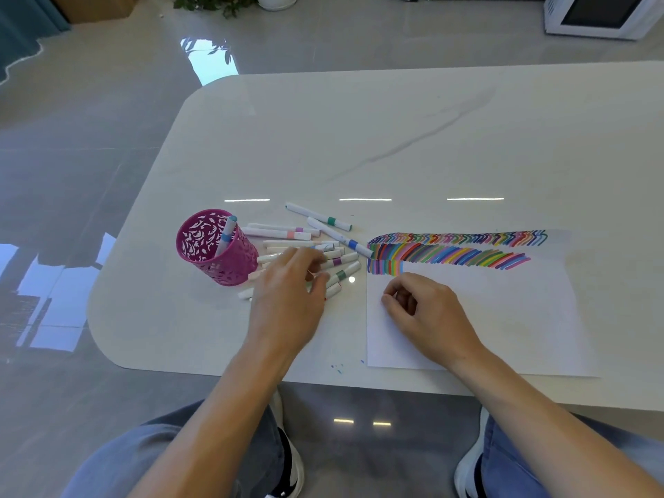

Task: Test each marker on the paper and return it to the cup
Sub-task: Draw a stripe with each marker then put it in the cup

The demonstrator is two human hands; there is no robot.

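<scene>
A pink openwork cup [215, 248] stands on the white table [395, 138], with one light-blue marker [226, 235] upright inside it. Several white markers [316, 233] with coloured bands lie scattered to the right of the cup. My left hand [291, 300] rests palm down over the near end of that pile, its fingers touching the markers; whether it grips one is hidden. A white paper [503, 318] carries rows of coloured strokes [449, 251] along its far edge. My right hand [427, 314] lies on the paper, fingers curled, nothing visible in it.
The table's near edge runs just below the paper, with small blue ink spots [337, 368] beside it. My knees and shoes show under the table. A white appliance [596, 14] and a potted plant [222, 1] stand on the floor far behind.
</scene>
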